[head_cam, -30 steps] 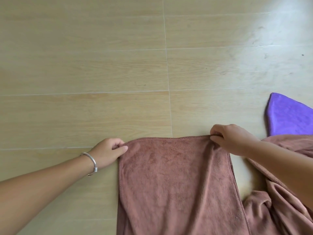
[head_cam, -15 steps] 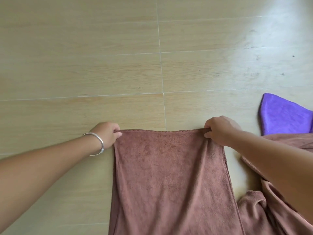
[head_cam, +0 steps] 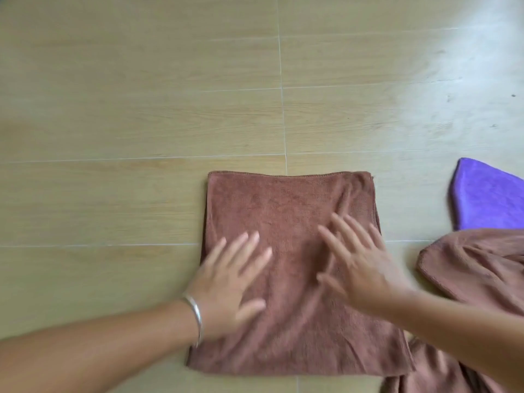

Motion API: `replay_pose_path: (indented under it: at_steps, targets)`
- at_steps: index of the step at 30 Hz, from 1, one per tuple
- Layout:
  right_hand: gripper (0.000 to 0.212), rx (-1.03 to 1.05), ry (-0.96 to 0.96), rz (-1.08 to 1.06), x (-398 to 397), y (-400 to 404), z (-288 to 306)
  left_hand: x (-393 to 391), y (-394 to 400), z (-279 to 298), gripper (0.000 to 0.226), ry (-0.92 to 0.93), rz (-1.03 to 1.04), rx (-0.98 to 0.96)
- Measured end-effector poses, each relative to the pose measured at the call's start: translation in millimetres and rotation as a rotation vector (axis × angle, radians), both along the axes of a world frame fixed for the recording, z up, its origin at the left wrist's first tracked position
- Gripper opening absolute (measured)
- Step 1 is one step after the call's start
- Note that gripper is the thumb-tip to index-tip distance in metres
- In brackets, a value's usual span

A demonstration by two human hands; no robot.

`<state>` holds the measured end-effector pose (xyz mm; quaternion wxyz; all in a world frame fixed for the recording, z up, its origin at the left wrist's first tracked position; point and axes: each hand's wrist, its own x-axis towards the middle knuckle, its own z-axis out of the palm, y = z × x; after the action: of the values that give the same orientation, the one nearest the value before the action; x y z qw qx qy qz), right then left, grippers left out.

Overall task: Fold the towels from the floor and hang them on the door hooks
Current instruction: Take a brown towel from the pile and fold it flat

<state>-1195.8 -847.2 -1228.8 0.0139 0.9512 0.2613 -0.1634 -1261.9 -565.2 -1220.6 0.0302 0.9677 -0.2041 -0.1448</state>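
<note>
floor (head_cam: pixel 113 109): pale wood-look planks w/ thin seams; carries everything here.
left hand (head_cam: pixel 229 279): silver bangle (head_cam: pixel 195 316) on wrist; grip open, fingers straight & spread, palm down on near-left part of the folded towel. Blurred, so prob. mid-sweep.
folded towel: brown rectangular microfibre towel (head_cam: pixel 283 211), lying flat on floor, roughly centre, near edge close to the person. Far hemmed edge straight, corners look lined up; a few soft creases toward far-right corner.
right hand (head_cam: pixel 365 262): grip open too, fingers splayed, flat on right half of the same towel; holds nothing. Also blurred.
other brown cloth (head_cam: pixel 476 268): loose, rumpled brown towel on floor just right of the folded one, running out of view at near-right; unfolded.
purple towel (head_cam: pixel 487 199): purple microfibre piece, far-right edge of floor, partly under the rumpled brown cloth, partly out of frame.
step: judged as smoothing/pressing after a fold; first towel of several.
next: prob. another fold – pinch two corners, bring over, keep edges matched. Then hang. Door hooks not in view.
</note>
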Motion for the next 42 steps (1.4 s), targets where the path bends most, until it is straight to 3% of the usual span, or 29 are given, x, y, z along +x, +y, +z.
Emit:
replay_pose_path:
  at_steps: [3,6,12,16,18,23,35,38,40,42]
  targets:
    - [0.085,0.045,0.051,0.043,-54,-22,-11,-59,-3,-14,0.091,0.092,-0.049,0.016]
    - [0.082,0.011,0.032,0.105,-59,-32,-24,-64,12,-30,0.089,0.076,-0.05,0.047]
    - [0.082,-0.032,-0.033,0.085,26,-13,-34,22,36,-45,0.087,0.014,-0.001,0.137]
    - [0.086,-0.054,-0.098,0.001,98,8,-32,105,56,-44,0.091,-0.038,0.21,0.226]
    - [0.08,-0.029,-0.136,-0.039,115,15,-31,119,63,-45,0.095,-0.018,0.333,0.171]
    - [0.059,0.138,-0.166,-0.139,85,17,-44,88,67,-53,0.09,-0.071,0.43,0.094]
    - [0.067,0.099,-0.123,0.002,92,-4,-33,33,73,-43,0.089,0.067,0.381,0.252]
    - [0.063,0.176,-0.129,-0.013,82,-6,-32,37,72,-29,0.083,-0.022,0.252,0.151]
    - [0.063,0.219,-0.117,0.049,68,-19,-36,37,73,-27,0.069,-0.108,0.147,-0.008]
    - [0.066,0.209,-0.108,0.131,56,-35,-41,36,75,-29,0.057,-0.153,0.181,-0.188]
